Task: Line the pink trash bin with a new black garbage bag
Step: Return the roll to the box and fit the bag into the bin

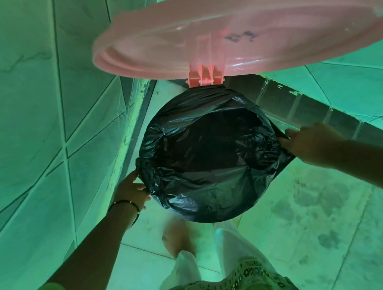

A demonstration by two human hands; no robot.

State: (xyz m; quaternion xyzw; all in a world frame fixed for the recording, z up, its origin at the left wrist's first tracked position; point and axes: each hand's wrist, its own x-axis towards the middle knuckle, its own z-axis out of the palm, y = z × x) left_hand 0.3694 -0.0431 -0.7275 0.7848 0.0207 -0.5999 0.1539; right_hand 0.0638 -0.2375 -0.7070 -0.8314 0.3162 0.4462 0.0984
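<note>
The pink trash bin stands in a tiled corner with its round lid [242, 29] swung up and open on a pink hinge [205, 77]. A black garbage bag [207, 157] sits inside the bin and is folded out over the whole rim, so the bin's body is hidden under it. My left hand [131, 189] grips the bag's edge at the rim's left side. My right hand [310, 143] holds a stretched flap of the bag at the right side of the rim.
Tiled walls [31, 120] close in on the left and behind the bin. A dark tiled skirting [318, 109] runs along the right wall. The stained tile floor [323, 224] lies to the right. My bare foot [175, 237] stands just in front of the bin.
</note>
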